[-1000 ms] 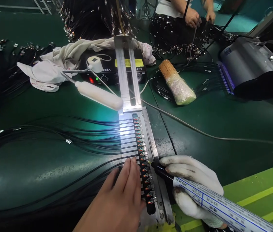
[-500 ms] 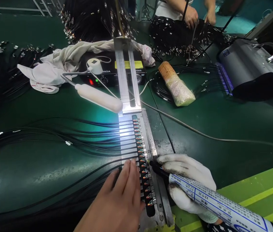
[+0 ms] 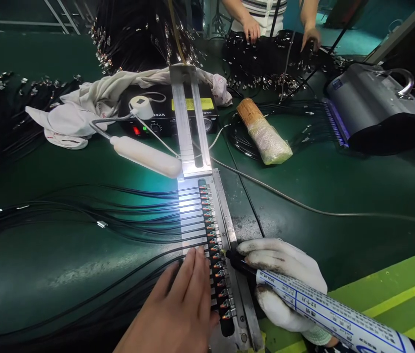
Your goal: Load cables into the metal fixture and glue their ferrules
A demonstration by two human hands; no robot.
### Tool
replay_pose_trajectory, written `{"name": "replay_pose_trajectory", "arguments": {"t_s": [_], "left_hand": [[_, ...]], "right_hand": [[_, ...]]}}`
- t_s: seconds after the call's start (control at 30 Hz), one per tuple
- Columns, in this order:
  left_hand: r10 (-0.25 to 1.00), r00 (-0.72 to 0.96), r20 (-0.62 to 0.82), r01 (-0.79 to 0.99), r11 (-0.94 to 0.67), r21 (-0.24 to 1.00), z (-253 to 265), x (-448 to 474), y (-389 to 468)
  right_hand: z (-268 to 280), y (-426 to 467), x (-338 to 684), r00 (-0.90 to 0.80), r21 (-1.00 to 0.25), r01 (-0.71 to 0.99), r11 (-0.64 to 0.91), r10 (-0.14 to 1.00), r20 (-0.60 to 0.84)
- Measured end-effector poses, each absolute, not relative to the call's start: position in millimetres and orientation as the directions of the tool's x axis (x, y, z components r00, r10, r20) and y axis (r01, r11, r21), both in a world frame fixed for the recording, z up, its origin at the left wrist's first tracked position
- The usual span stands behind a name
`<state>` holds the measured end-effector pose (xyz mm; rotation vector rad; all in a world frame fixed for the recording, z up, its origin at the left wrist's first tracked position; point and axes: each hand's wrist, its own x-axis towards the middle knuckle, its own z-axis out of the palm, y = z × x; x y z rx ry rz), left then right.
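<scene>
My bare left hand [image 3: 183, 299] lies with its fingers stretched out along the edge of a metal jig [image 3: 225, 206], over black cables [image 3: 156, 206] that enter it from the left. In the jig's slot sits a row of small cable connectors [image 3: 218, 256] with orange and green bits at their ends. My right hand [image 3: 284, 264], in a white glove with darkened fingertips, grips a labelled glue syringe [image 3: 325, 306]. Its black nozzle end points left, at a connector just right of my left fingertips. Whether the tip touches the connector I cannot tell.
A white lamp [image 3: 146, 156] lights the jig. Behind stand a black control box [image 3: 163, 122] and a bunched cloth [image 3: 71, 113]. Farther right are a wrapped block [image 3: 264, 132], a grey machine [image 3: 376, 110] and a green board [image 3: 395, 299]. Another person's hands [image 3: 251, 29] handle cables.
The view has shifted slightly, so the scene sits a little lower and further left. Both my hands keep their places at the jig. The other person's hands have moved apart over the cables.
</scene>
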<state>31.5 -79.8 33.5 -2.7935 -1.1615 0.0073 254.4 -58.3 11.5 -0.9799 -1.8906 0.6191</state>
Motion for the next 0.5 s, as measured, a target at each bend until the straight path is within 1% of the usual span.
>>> {"name": "replay_pose_trajectory", "arguments": {"t_s": [0.3,0.5], "left_hand": [[0.697,0.716,0.018,0.696,-0.712,-0.091,37.0,31.1,-79.4],[0.712,0.701,0.042,0.712,-0.696,-0.095,39.5,29.7,-80.1]], "right_hand": [[13.8,-57.3,254.0,-0.301,-0.738,0.395,0.547,0.836,0.459],[17.0,-55.9,252.6,-0.281,-0.731,0.387,0.562,0.827,0.487]]}}
